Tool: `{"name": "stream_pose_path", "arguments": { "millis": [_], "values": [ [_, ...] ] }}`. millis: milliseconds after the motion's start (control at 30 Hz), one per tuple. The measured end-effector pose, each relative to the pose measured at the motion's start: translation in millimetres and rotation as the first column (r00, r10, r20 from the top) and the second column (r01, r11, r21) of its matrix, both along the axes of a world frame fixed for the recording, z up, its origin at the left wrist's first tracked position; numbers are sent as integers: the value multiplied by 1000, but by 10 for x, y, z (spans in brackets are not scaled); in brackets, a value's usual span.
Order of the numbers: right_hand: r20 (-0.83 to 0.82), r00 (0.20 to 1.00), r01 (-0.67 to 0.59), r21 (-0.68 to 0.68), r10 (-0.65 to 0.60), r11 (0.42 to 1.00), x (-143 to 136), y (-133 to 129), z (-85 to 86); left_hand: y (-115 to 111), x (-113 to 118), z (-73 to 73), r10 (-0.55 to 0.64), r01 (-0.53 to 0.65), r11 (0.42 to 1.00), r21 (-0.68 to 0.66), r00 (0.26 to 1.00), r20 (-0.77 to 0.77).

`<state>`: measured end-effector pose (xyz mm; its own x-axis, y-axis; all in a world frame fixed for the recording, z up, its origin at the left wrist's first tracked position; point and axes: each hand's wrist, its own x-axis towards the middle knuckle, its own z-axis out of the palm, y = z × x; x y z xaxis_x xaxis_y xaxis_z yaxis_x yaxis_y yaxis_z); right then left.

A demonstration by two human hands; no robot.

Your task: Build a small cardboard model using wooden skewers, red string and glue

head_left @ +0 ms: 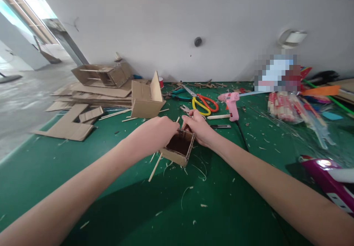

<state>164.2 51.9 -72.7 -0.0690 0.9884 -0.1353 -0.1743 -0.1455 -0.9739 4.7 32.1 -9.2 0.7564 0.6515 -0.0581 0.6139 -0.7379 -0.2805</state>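
A small open-topped cardboard box sits on the green table in front of me, with its dark inside facing up. My left hand is closed at its far left corner, fingers curled down and mostly hidden behind the knuckles. My right hand wraps round the far right corner, its thumb and fingers closed on the cardboard there. The tip of a thin stick shows between the two hands. A wooden stick pokes out at the box's near left side.
Behind the hands lie scissors, pliers, a cutter knife and a pink glue gun. Cardboard sheets and a folded cardboard piece are at left. Bagged sticks and a purple power strip are at right.
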Motion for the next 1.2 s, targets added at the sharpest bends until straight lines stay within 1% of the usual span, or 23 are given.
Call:
{"name": "stream_pose_path", "arguments": {
  "millis": [100,233,367,467,567,667,800,900,1000,1200],
  "values": [
    [28,999,-30,-1,30,1000,4,14,2,-17,9,16,5,-5,1000,-21,1000,9],
    [77,995,-64,5,64,998,9,22,-8,-36,17,14,-5,5,1000,-11,1000,6],
    [116,993,-36,-7,36,999,16,9,-17,-51,27,28,-3,3,1000,-16,1000,-6],
    [207,978,-13,-33,20,999,32,20,-46,-61,34,41,13,-13,1000,-17,1000,-18],
    [284,958,-23,-62,40,998,50,54,-94,-69,38,47,14,-14,1000,-16,1000,-22],
    [321,946,-34,-62,52,998,59,87,-124,-70,43,48,10,-11,1000,-22,999,-46],
    [302,946,-89,-97,114,991,46,103,-77,-60,48,33,11,-12,999,-30,999,-48],
    [371,916,-107,-149,156,983,28,105,-15,-53,48,18,17,-19,999,-41,999,-36],
    [443,882,-99,-162,162,982,20,113,6,-52,49,13,18,-19,999,-43,999,-33],
    [431,885,-109,-177,177,978,16,111,2,-60,53,15,24,-26,998,-54,999,-36]
  ]
}}
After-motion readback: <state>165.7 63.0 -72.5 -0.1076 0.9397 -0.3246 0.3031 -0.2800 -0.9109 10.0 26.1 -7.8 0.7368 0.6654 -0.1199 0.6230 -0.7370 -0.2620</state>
